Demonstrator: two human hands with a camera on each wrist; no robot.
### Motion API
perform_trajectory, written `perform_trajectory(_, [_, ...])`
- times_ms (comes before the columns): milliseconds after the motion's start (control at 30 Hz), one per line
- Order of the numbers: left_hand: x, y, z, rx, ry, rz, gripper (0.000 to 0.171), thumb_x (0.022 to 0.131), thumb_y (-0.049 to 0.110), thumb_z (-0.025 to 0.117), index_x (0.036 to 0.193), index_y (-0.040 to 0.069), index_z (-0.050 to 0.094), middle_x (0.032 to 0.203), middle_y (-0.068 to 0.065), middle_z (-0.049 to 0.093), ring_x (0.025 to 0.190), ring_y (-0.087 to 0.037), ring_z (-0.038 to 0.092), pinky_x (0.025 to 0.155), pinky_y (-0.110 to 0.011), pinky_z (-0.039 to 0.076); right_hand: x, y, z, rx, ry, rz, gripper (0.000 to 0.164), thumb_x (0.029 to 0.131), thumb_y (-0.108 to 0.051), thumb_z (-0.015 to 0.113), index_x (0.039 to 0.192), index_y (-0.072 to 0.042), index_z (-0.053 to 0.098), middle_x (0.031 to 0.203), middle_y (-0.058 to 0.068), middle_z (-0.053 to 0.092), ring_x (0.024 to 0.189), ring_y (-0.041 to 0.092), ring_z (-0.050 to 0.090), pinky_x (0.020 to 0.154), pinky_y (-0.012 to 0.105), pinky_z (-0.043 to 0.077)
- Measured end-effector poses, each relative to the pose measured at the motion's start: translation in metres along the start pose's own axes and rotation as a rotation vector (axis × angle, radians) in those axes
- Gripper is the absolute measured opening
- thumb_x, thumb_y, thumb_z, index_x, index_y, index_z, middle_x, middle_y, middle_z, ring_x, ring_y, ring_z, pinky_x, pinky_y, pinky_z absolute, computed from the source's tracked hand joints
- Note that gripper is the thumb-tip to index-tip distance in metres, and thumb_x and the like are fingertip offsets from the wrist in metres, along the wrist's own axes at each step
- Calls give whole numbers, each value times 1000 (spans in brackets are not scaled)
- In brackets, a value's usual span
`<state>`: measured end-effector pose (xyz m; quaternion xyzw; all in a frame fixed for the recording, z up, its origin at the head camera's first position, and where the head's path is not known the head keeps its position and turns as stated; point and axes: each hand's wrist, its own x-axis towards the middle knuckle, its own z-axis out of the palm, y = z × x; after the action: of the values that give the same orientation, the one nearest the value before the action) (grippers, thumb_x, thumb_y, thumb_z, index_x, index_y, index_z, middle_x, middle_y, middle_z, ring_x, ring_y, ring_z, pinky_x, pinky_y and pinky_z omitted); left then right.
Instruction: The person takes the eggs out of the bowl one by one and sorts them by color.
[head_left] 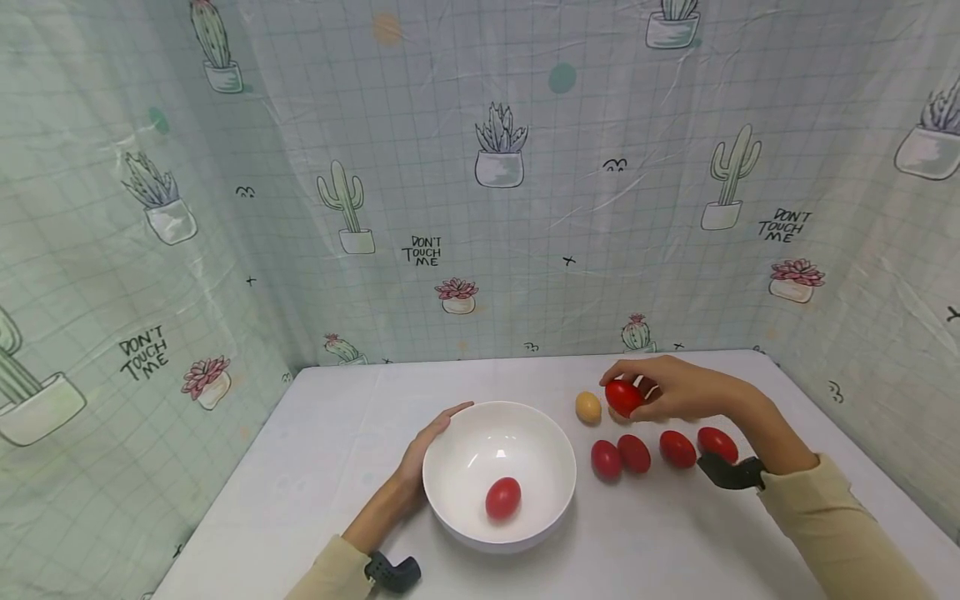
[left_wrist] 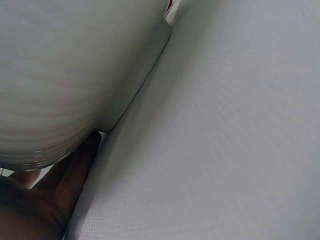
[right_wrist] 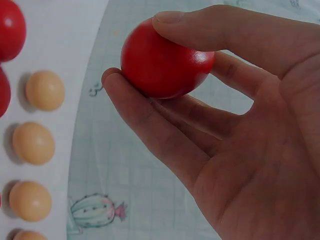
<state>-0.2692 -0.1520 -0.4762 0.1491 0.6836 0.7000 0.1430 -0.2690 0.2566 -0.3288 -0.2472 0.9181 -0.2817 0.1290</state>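
My right hand [head_left: 678,390] holds a glossy red egg [head_left: 624,398] above the table, beyond a row of eggs. In the right wrist view, the thumb lies on one side of that red egg [right_wrist: 167,60] and the fingers on the other. My left hand [head_left: 426,454] rests along the outer left wall of a white bowl [head_left: 501,542], its fingers stretched up near the rim. The left wrist view has the fingers [left_wrist: 75,175] against the bowl's ribbed outside, low by the table. Inside the bowl lies another red egg [head_left: 503,498].
Several red eggs, one of them a red egg [head_left: 678,449], lie right of the bowl on the white table [head_left: 360,433]. Behind them are tan eggs, including a tan egg [head_left: 588,407], some partly hidden by my right hand. A cactus-print cloth [head_left: 465,217] hangs round the table.
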Motion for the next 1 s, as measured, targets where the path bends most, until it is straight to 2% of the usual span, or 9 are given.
perform_trajectory(267, [2,-2,0,2,-6,-2,57,111,50,19,160,27,36,158,-7,50,134,-20,62,102,-31,57,-25,35,-14,-7,57,41,58,83,-19,83,136,-17,59,128,13,64,112,27,63,82,38,64])
perform_trajectory(500, [4,-4,0,2,-12,-4,58,110,53,20,159,29,37,158,-5,50,135,-21,60,104,-32,56,-50,79,-21,-2,73,91,59,85,-21,82,136,-9,56,127,19,64,109,27,65,79,40,64])
perform_trajectory(800, [2,-4,0,-9,-6,-9,57,110,52,20,159,30,37,157,-6,51,134,-21,61,102,-33,57,-74,135,-27,22,48,199,60,86,-13,77,138,3,51,127,28,59,109,35,61,81,46,64])
perform_trajectory(1000, [2,-3,-1,-24,-4,-7,56,111,51,19,159,30,37,157,-7,51,133,-21,62,102,-33,57,-80,157,-25,66,13,258,57,89,-9,74,138,7,50,124,29,58,108,31,60,82,44,64])
